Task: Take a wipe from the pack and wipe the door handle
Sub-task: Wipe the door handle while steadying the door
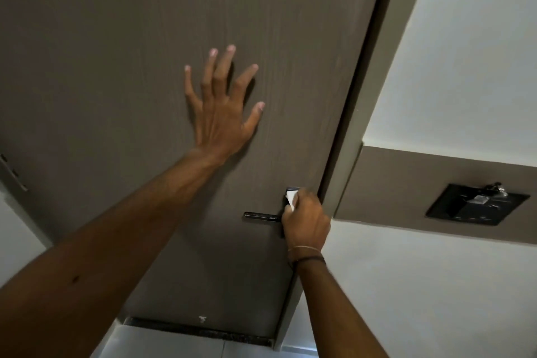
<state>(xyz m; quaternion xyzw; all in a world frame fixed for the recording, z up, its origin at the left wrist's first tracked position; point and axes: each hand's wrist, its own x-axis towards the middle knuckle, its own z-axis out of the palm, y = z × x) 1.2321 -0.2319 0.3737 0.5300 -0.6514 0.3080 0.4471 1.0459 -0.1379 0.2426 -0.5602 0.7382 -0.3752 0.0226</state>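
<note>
A dark lever door handle (260, 216) sticks out to the left from its plate near the right edge of a brown wood-grain door (122, 46). My right hand (306, 219) is closed around a white wipe (291, 199) and presses it against the handle's plate, covering most of the plate. A corner of the wipe shows above my fingers. My left hand (222, 107) lies flat on the door above and left of the handle, fingers spread. The wipe pack is out of sight.
The brown door frame (374, 73) runs along the door's right edge. Beyond it is a white wall with a brown band carrying a dark switch panel (476, 205). A hinge (13, 173) shows at far left. Pale floor tiles (162, 346) lie below the door.
</note>
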